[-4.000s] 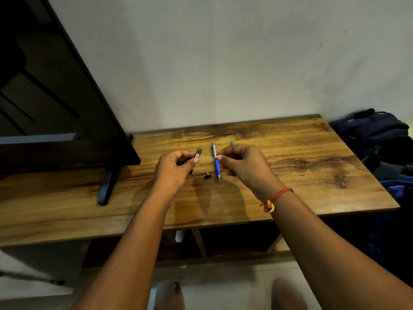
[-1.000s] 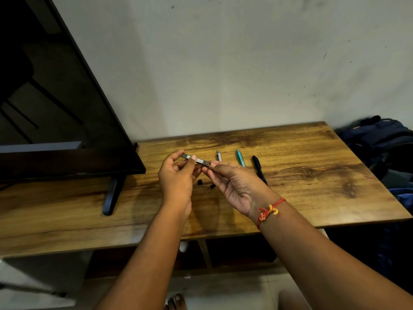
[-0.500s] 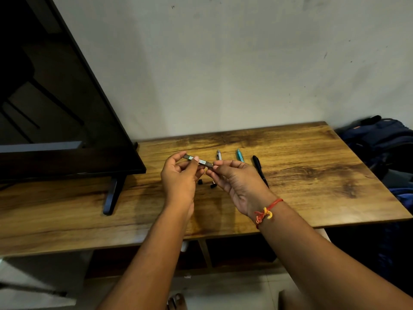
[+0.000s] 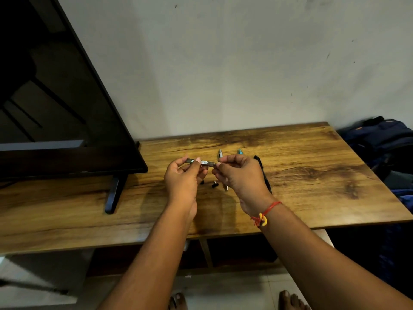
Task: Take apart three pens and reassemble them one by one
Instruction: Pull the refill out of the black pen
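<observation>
The dark pen barrel (image 4: 202, 162) sits level above the bench (image 4: 312, 175), pinched by thumb and fingers of the left hand (image 4: 182, 177). Its right end is nipped in the right hand (image 4: 240, 173)'s fingertip grip, so both are closed on it. I judge an end piece is being worked off or on; next comes a twist along the axis. Small loose parts (image 4: 215, 184) lie just below the grips. Wrists are raised, forearms converging.

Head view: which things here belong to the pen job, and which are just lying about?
Job: dark pen barrel, pinched by left hand and right hand; silver pen, teal pen, black pen, small black part on the table.
Lying about: television, backpack.
</observation>
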